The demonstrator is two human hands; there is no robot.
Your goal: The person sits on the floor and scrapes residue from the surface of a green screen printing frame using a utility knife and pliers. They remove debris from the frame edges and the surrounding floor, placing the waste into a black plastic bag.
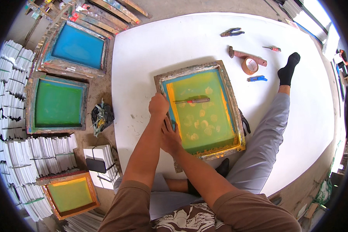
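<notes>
A wooden screen-printing frame [228, 96] with yellow-green mesh lies tilted on the white sheet before me. My left hand [158, 105] is closed in a fist at the frame's left edge; what its fingers hold is hidden. Just below it, my right hand [171, 138] rests along the same edge with its fingers stretched out against the wood. My left forearm partly covers these fingers. On the mesh lies a screwdriver [199, 100], its blade pointing toward my left hand. Black-handled pliers [244, 123] lie partly under the frame's right side.
The white sheet [305, 127] also bears pliers [232, 32], a hammer [251, 57], a tape roll [249, 66], a small screwdriver [272, 48] and a blue cutter [257, 78]. Left stand a blue screen [79, 44], a green screen [58, 102], paper stacks [15, 154] and a black phone [95, 165].
</notes>
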